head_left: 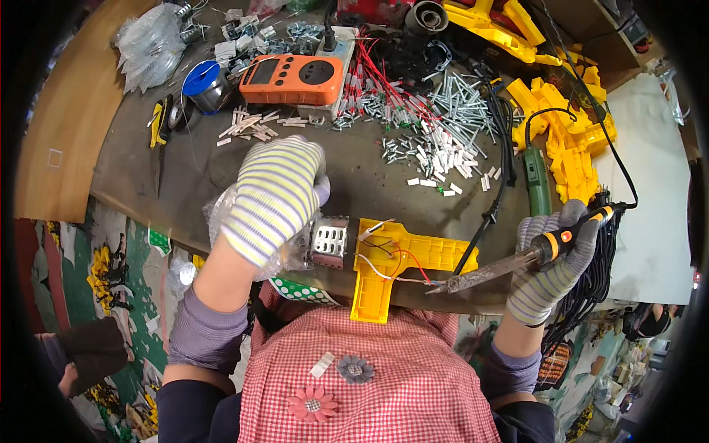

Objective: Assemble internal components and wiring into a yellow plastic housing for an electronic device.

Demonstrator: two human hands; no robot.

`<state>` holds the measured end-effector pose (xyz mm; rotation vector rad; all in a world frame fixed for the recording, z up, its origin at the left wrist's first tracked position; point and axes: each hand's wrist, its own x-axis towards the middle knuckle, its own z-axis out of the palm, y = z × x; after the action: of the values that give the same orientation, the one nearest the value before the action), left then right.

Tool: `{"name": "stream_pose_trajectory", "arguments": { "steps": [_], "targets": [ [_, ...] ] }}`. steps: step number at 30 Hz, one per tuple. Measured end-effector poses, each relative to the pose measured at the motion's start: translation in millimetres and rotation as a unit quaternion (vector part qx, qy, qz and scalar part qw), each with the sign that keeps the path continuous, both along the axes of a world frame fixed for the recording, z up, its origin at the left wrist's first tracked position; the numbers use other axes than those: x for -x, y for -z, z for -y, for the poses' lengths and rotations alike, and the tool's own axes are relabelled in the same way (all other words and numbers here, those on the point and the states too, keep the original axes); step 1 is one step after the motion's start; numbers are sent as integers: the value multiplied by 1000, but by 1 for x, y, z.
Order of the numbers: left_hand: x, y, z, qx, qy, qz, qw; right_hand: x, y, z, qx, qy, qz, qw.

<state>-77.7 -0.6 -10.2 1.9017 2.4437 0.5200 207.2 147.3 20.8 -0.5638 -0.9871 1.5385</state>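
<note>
1. My right hand point(550, 277), in a striped knit glove, has its fingers curled around the handle of a soldering iron point(548, 247); the iron's metal shaft slants down to the left.
2. The iron's tip is close to the ends of the loose wires point(373, 267); from here I cannot tell whether they touch.
3. My left hand point(273, 196), gloved alike, shows me its back, fingers bent under. I cannot tell what, if anything, they grip.
4. Clear plastic wrap point(221, 210) bunches around that wrist.
5. Between my hands, a yellow plastic half-shell point(428, 247) lies open side up near the front of the dark tabletop point(354, 181), one arm of it reaching past the edge toward the checked apron point(362, 384).
6. A perforated metal sleeve point(330, 240) sits at the half-shell's left end; white, red and dark wires run over the shell.
7. Farther back I see an orange meter point(292, 79), a blue-rimmed wire spool point(203, 76), piled screws point(461, 103) and small white pieces point(443, 156).
8. To the right, a green-handled tool point(535, 181) lies beside stacked yellow casings point(569, 140).
</note>
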Motion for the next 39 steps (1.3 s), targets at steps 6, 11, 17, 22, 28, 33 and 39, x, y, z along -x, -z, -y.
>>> {"name": "stream_pose_trajectory", "arguments": {
  "steps": [6, 11, 17, 22, 28, 33, 39],
  "targets": [
    [-51, -42, 21, -208, -27, 184, 960, 5, -5, 5, 23, 102, 51, 993],
    [-81, -52, 32, -193, 111, 139, 965, -2, 2, -1, -11, 46, 54, 997],
    [-92, -36, 22, -195, 134, 169, 957, 3, -2, 3, 29, 90, 44, 995],
    [-92, -37, 19, -166, 145, 154, 963, 2, -1, 1, 21, 66, 33, 997],
    [-91, -31, 13, -172, 148, 164, 960, 4, 1, 1, 31, 100, 23, 994],
    [-93, -39, 16, -166, 146, 148, 964, 1, 1, -1, 22, 52, 11, 998],
    [-87, -30, 16, -203, 133, 188, 952, 5, 3, -2, 37, 103, 16, 994]
  ]
}}
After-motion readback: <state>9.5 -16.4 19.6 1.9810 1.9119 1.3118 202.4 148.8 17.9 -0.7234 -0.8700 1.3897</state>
